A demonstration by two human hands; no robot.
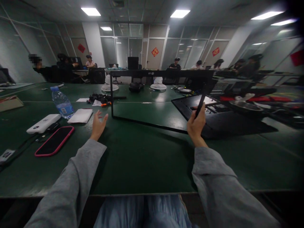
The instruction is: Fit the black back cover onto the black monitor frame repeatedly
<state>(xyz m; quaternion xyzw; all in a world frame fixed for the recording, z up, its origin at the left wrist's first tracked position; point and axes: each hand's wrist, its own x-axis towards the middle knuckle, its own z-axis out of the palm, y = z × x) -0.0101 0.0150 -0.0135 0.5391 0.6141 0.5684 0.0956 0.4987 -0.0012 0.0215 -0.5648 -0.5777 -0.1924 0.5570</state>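
A thin black monitor bezel (152,125), an empty rectangular frame with an LG logo on its long far side, stands tilted above the green table. My right hand (197,123) is closed around its right side. To the left of the bezel, my left hand (98,125) is open with its fingers apart, touching nothing. Just beyond that hand lies a white pad of paper or tissue (80,116). On the right, a dark flat panel (234,124) and other black monitor parts lie on the table, partly behind my right hand.
On the left are a water bottle (62,103), a white power bank (44,123) with cables and a pink-edged phone (55,141). White fans (158,86) and a black pouch (136,87) sit farther back. Tools and a metal bowl (247,107) crowd the right. Several people sit beyond.
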